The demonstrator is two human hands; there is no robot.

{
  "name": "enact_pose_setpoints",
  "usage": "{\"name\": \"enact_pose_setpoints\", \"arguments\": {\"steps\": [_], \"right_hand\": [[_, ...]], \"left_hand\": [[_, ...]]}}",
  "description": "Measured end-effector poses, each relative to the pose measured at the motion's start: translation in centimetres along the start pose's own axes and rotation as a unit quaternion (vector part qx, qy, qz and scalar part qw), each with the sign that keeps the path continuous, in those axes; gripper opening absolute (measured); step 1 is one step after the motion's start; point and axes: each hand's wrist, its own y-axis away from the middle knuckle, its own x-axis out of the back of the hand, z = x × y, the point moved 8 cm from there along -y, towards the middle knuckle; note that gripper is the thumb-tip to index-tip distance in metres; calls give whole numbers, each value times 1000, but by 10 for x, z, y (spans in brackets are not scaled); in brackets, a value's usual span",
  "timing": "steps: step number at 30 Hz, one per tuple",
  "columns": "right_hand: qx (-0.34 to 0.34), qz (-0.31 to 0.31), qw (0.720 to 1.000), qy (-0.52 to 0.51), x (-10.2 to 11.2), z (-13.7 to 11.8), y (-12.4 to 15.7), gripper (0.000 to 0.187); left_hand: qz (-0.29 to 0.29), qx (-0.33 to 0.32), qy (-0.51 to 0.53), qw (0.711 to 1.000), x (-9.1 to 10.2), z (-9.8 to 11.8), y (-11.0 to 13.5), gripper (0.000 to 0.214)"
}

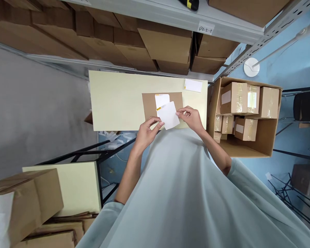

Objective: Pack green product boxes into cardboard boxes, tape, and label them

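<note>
Both hands hold one white square label, in front of the person and above the near part of the desk [116,100]. The left hand [145,133] pinches the label [169,117] at its lower left corner, between thumb and forefinger. The right hand [193,119] pinches it at the right edge, also with the fingertips, and its other fingers are bent loosely. Neither hand is made into a fist; only the tips are closed.

Under the label, in this view, there is a brown cardboard piece [149,103] on the desk; I cannot tell if the label touches it. A second label [162,99] is on the cardboard, partly covered by the held one. A third label [193,85] lies near the far right corner of the desk. Just beside the desk, on the right, stands an open carton [263,137] with small taped boxes [234,97] inside.
</note>
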Motion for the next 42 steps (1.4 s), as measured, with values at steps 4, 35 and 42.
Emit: {"name": "enact_pose_setpoints", "arguments": {"steps": [4,35,42], "right_hand": [[12,-14,1000,24,-2,1,0,35],[279,-109,928,223,-42,-55,53,23],[21,-27,993,114,-38,13,-37,15]], "left_hand": [[6,-5,-7,1000,-2,-2,-2,46],[131,23,30,991,6,-32,19,35],[112,12,-102,988,14,-51,-22,28]]}}
